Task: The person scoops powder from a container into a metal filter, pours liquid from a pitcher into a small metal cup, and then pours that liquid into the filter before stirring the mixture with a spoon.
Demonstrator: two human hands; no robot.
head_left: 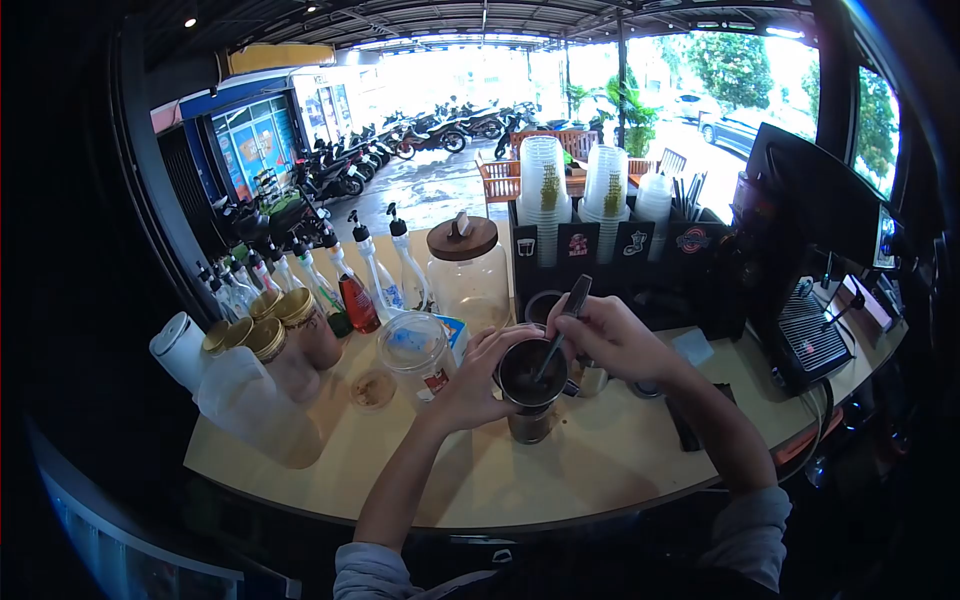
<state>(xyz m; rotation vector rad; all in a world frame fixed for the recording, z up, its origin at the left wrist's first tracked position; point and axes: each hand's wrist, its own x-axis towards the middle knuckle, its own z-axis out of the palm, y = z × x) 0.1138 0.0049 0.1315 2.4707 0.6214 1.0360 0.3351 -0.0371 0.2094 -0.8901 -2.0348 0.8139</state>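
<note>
My left hand (472, 378) is wrapped round the side of a metal cup (532, 400) with dark brown contents. In my right hand (618, 338) the fingers pinch the dark handle of a spoon (577, 298). The spoon slants down into the cup, its lower end among the contents. Close to my left hand stands a clear plastic jar (412, 352), with a round lid (373, 390) carrying brown residue on the counter beside it. Behind the hands is a large glass jar (468, 285) with a wooden lid.
Pump bottles (372, 262) line the counter's back left, near several gold-lidded jars (295, 308) and a clear pitcher (250, 400). Stacked plastic cups (543, 180) stand in a black holder (620, 255). A machine with a slatted tray (815, 335) is at right. The counter's front edge (450, 522) curves before me.
</note>
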